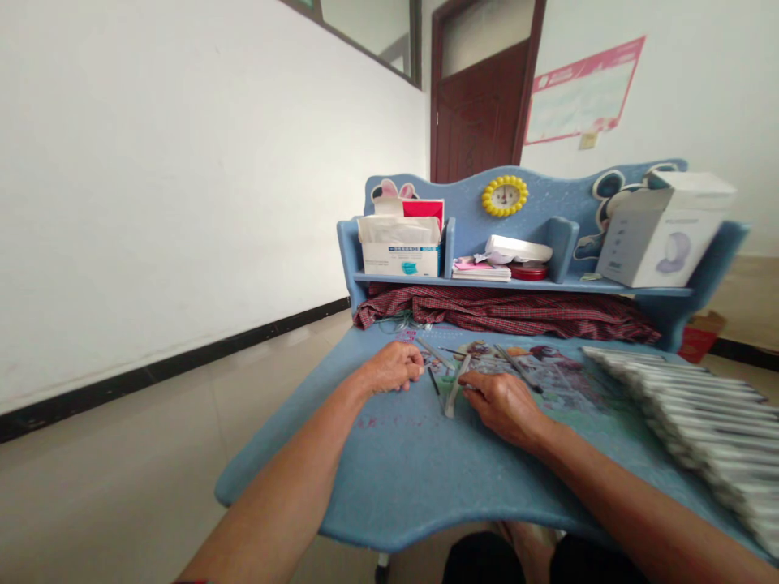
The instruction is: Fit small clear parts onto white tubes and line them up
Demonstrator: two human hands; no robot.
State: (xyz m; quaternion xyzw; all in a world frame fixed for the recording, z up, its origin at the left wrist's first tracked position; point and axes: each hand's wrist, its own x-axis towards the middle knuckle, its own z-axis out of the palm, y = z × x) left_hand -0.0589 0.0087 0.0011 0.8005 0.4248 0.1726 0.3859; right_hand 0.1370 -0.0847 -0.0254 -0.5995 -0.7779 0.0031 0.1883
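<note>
My left hand (393, 369) rests on the blue desk (389, 478) with its fingers curled, pinching the end of a thin grey strip (433, 352). My right hand (500, 403) lies palm down a little to the right, fingers closed on a pale narrow strip (455, 388) that points toward me. A thin dark stick (433, 381) lies between the two hands. Another grey strip (514, 365) lies just beyond my right hand on the printed picture on the desk.
A long fanned stack of grey and white flat packets (694, 414) fills the desk's right side. A red checked cloth (505, 312) lies under the shelf. On the shelf stand a mask box (402, 258), papers (487, 268) and a white carton (660, 235). A brown door (478, 113) is behind.
</note>
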